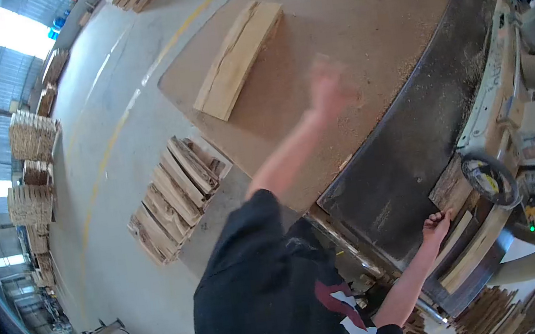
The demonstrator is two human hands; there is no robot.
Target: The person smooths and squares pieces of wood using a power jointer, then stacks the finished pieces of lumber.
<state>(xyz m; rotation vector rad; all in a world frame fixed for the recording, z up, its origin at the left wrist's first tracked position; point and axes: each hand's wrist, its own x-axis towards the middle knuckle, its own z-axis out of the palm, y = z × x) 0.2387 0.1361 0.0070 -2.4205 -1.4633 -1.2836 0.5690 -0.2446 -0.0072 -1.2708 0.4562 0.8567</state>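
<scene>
The person's dark shirt point(257, 290), with a maroon and white pattern near the right sleeve, was closest. The right hand point(436, 226) was at the end of a rough board point(450, 185), its fingers curled and fairly narrow; whether they gripped the board or only touched it could not be told. That board was brown and uneven in tone, with a coarse, darker face, and it lay at the far edge of the black counter point(406, 142), just beside the round handwheel point(491, 179) of a machine point(491, 93). Beside the hand lay a thin pale strip point(452, 241) and a longer, smoother yellowish plank point(475, 248).

The left hand point(332, 84) was stretched out over the brown counter point(343, 22), blurred; whether it was wide or narrow could not be told. Sawdust and small chips were scattered near the seam between the two surfaces.

Farther out on the brown counter lay a thick timber point(240, 60), well apart from the right hand. It was pale tan and straight-sided, with a dark, wavy crack along its length and a browner, shaded side.

Beyond the counter, a stack of rough-edged slabs point(173, 196) lay on the grey floor point(117, 207), and taller wood stacks point(32, 137) stood near the wall.
</scene>
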